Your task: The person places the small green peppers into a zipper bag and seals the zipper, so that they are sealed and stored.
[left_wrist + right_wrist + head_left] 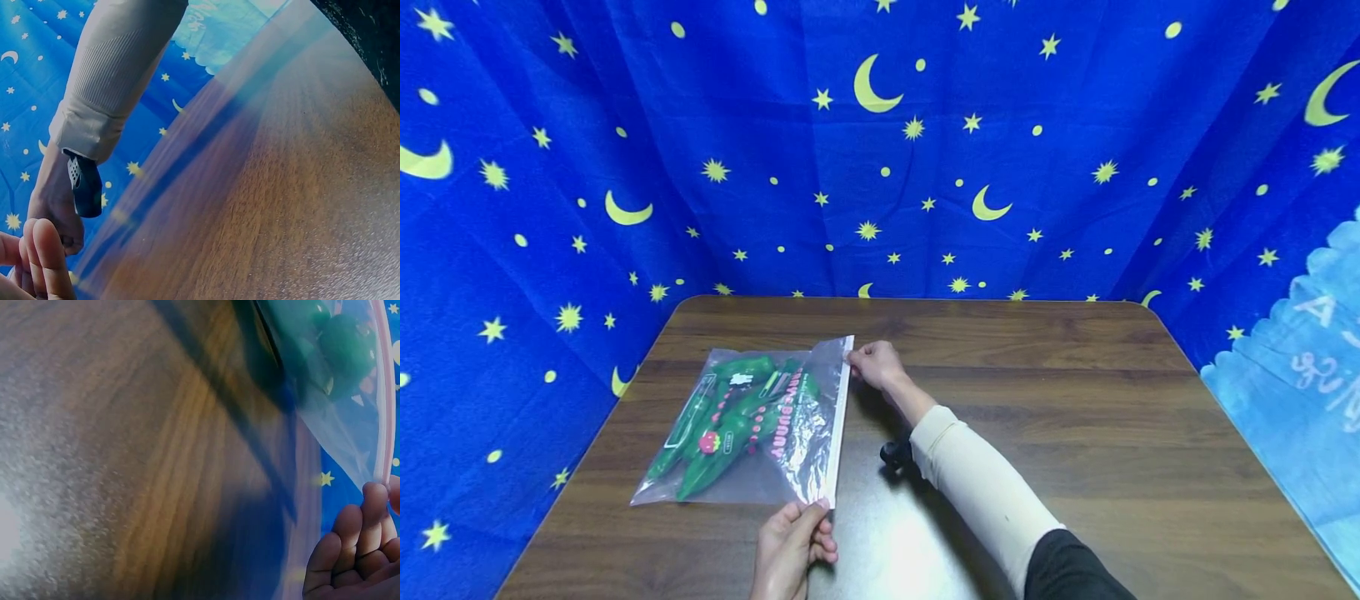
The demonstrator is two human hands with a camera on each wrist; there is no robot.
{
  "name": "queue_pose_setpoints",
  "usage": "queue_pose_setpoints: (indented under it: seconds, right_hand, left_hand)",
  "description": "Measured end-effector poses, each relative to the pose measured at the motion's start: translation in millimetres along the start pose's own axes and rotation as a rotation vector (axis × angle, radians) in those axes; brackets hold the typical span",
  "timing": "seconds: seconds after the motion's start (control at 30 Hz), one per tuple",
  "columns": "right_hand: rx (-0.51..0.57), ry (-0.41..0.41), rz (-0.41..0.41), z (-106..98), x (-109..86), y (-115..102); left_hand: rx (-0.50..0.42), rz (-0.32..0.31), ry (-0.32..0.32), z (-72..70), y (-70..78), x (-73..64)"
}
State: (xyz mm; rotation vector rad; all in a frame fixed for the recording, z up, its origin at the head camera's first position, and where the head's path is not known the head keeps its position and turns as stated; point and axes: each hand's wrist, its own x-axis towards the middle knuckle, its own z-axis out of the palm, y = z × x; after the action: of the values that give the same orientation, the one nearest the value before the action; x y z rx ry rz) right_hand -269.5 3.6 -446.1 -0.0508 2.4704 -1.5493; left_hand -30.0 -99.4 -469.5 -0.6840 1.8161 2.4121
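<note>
A clear printed zip bag (831,417) lies on the left of the table with several long, glossy green things (722,454) inside, tapered like peppers. Its white-edged mouth faces right. My left hand (786,542) pinches the near corner of that edge between thumb and finger. At the far corner, my right hand (878,365) pinches the same edge, so the mouth is stretched straight between both hands. The right wrist view shows the pinkish zip strip (386,394) running down to the fingertips. Only the fingers of my left hand show in the left wrist view, with no bag visible there.
The brown wooden table (1075,400) reaches back to a blue curtain (880,167) with yellow moons and stars. Light blue scalloped cloth (1300,375) hangs at the right. A small black device (84,184) sits under my right sleeve cuff.
</note>
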Motion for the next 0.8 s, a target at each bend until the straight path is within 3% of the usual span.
queue_pose_setpoints:
  seconds: [0.8]
  right_hand:
    - [0.022, 0.038, 0.002, -8, 17.3, -7]
  left_hand:
    - [0.005, -0.024, 0.0, -5.2, 0.5, -3.8]
